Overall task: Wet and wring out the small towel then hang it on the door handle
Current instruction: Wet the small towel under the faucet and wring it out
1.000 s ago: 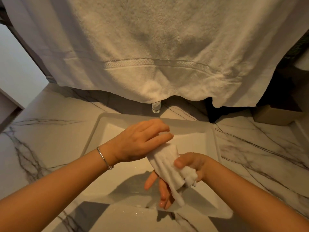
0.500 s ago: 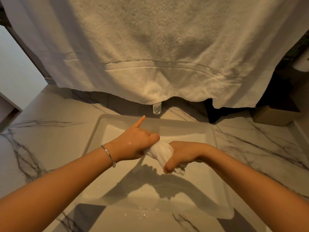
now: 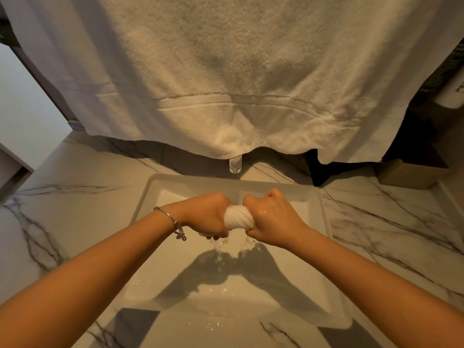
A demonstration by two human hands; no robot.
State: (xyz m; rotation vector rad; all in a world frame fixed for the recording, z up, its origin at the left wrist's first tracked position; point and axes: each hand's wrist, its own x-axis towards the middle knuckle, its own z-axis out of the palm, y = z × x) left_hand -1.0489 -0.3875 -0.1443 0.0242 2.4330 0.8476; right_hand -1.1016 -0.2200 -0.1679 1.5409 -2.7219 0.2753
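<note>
The small white towel (image 3: 238, 219) is twisted into a tight roll above the white rectangular sink (image 3: 324, 222). My left hand (image 3: 207, 214), a thin bracelet on its wrist, is clenched around the roll's left end. My right hand (image 3: 270, 217) is clenched around the right end. Only the short middle of the towel shows between the two fists. Water drips from it into the basin. No door handle is in view.
A large white bath towel (image 3: 226, 71) hangs over the back of the sink and hides most of the tap (image 3: 235, 165). Veined marble counter (image 3: 62, 217) surrounds the basin. A small cardboard box (image 3: 411, 175) stands at the back right.
The towel went from a loose strip draped over my right hand to a tight twisted roll. Both hands have closed into fists on its ends and water now falls from it.
</note>
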